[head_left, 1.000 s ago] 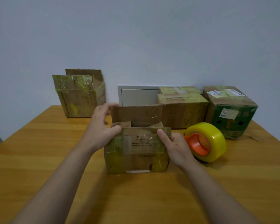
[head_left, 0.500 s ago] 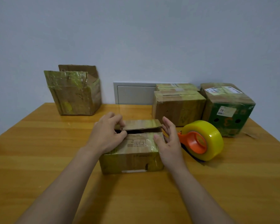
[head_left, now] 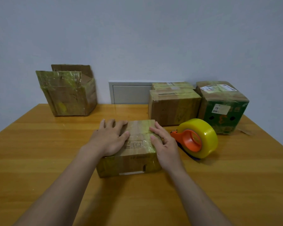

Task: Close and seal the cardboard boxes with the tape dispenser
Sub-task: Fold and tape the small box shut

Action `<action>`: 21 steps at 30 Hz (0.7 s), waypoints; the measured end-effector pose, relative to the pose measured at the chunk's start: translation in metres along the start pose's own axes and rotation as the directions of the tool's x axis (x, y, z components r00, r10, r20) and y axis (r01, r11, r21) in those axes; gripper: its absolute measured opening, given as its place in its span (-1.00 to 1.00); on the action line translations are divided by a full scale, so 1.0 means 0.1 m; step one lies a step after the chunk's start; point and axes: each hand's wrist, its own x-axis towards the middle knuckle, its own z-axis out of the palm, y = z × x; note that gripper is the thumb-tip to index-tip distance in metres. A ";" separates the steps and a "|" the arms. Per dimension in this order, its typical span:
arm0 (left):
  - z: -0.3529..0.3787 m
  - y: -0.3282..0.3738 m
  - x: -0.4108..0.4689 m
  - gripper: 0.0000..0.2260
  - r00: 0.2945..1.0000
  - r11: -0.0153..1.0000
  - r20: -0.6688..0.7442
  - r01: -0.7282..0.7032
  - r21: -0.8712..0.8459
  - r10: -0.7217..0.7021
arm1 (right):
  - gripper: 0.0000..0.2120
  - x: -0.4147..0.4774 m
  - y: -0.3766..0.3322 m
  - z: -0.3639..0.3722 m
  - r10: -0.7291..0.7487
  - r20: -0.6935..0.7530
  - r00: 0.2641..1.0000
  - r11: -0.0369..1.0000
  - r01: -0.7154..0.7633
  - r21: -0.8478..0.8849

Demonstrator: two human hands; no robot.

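Two bare hands are laid on top of the small brown cardboard box wrapped in yellowish tape (head_left: 137, 160), which is placed at the centre of the frame on the orange-brown wooden bench (head_left: 39, 152). Its top flaps are folded down flat, and a seam is seen between them. The left hand (head_left: 108, 139) is spread palm-down over the left part of the top, its fingers (head_left: 122, 123) held straight and fairly wide, nothing gripped. The right hand (head_left: 167, 147) is rested along the right edge of the top, fingers (head_left: 155, 128) relaxed and pressed on the flaps near the seam, nothing pinched.

The yellow tape roll on an orange plastic dispenser (head_left: 198, 137) is stood on edge just right of the box, near the right hand but not touched.

An open brown cardboard box with raised flaps and old yellowish tape (head_left: 69, 98) is seen in the upper left, well apart from the hands. A closed brown taped box (head_left: 173, 106) is set behind the dispenser, with a flatter taped box (head_left: 171, 84) behind it against the wall. A green printed box with white labels (head_left: 222, 110) is placed just beside these at the right. A grey wall panel (head_left: 131, 93) is seen behind the bench at the centre.
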 end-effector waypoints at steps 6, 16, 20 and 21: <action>0.10 0.24 -0.04 -0.55 0.996 0.996 -0.031 -0.084 -0.027 0.083 | -0.80 0.09 -0.34 -0.63 -0.253 -0.115 0.961 0.830 0.154 -0.535; 0.16 0.41 -0.09 -0.52 0.993 0.995 -0.091 -0.082 -0.058 0.077 | -0.57 0.19 0.06 -1.45 0.311 -0.150 0.939 0.881 -0.344 -0.324; 0.16 0.39 -0.08 -0.49 0.990 0.990 -0.129 -0.073 -0.121 0.057 | -0.71 0.08 0.00 -1.49 0.165 -0.105 0.981 0.954 -0.186 -0.236; 0.16 0.38 -0.07 -0.48 0.989 0.988 -0.140 -0.072 -0.139 0.052 | -0.68 0.07 -0.04 -1.53 0.125 -0.107 0.986 0.976 -0.142 -0.167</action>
